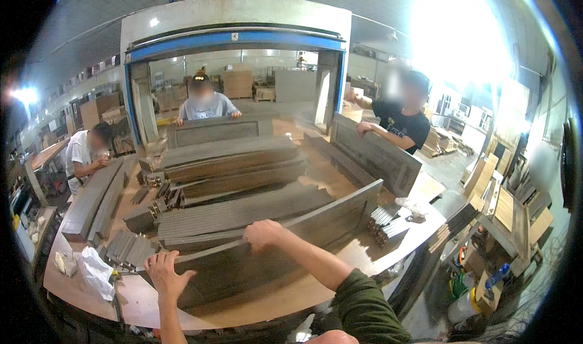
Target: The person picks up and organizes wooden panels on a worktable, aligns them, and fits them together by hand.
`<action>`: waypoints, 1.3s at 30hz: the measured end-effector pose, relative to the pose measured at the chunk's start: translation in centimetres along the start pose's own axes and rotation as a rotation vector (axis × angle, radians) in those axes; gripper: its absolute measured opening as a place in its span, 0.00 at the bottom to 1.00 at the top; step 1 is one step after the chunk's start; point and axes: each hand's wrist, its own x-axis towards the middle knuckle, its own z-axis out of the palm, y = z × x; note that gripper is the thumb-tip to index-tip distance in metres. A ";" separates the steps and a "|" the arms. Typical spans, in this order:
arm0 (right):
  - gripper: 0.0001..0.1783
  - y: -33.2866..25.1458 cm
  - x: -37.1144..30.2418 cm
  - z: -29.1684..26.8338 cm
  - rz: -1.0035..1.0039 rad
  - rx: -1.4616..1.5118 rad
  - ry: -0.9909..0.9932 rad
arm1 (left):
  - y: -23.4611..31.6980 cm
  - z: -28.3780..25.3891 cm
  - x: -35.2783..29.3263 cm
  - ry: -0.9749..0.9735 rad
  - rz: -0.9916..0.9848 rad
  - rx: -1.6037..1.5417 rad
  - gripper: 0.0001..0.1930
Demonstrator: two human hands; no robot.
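A long dark grey wooden panel (340, 213) stands on its edge across the near side of the workbench (267, 304). My right hand (262, 233) grips its upper edge near the middle. My left hand (165, 275) presses its fingers on the panel's lower left end. Behind the panel lie stacks of dark grey boards (237, 213).
Three other people stand around the bench: one at the far end holding a framed panel (212, 131), one on the right tilting a large panel (376, 155), one at the left. A big blue and white press (237, 34) rises behind. White gloves and rags (91, 268) lie at the near left.
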 end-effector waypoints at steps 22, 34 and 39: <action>0.21 -0.8 0.0 0.7 -0.081 -0.128 0.170 | -1.9 -0.5 -0.9 -0.192 0.003 0.123 0.31; 0.34 -0.4 0.1 0.0 -0.041 -0.094 0.129 | 7.2 3.9 4.3 -0.437 0.189 0.054 0.16; 0.39 1.0 0.3 0.2 -0.031 0.034 0.134 | 8.3 4.9 5.0 -0.475 0.189 0.044 0.16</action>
